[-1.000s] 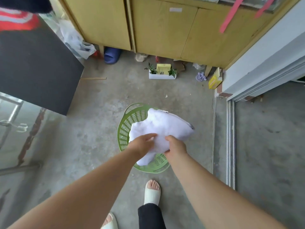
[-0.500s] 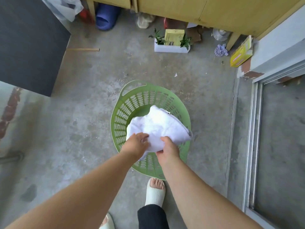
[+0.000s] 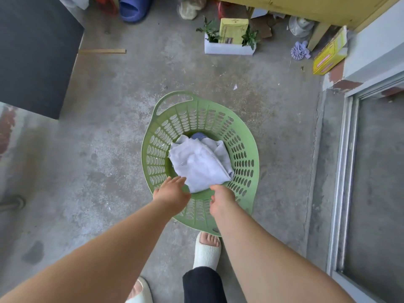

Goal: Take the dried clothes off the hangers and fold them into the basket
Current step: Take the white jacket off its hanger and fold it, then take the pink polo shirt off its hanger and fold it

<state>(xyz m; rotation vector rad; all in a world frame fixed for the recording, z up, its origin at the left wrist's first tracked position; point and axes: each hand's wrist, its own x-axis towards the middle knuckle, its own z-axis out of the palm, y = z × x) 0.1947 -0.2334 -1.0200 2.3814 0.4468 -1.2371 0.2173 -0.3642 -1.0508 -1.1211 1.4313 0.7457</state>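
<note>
Both hands are seen from the head view emptied, the left hand [image 3: 172,193] spread flat and the right hand [image 3: 220,199] loosely curled, and the folded white garment [image 3: 201,162], gripped a moment ago, is now laid inside the green basket [image 3: 253,171], so this piece is judged done.

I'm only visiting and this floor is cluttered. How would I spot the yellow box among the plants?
Find the wooden cabinet along the far wall. On the floor before it, beyond the green basket, sits a white tray. The yellow box stands upright in that tray between leafy plants, unlike the other yellow box, which lies tilted by the right wall.
</note>
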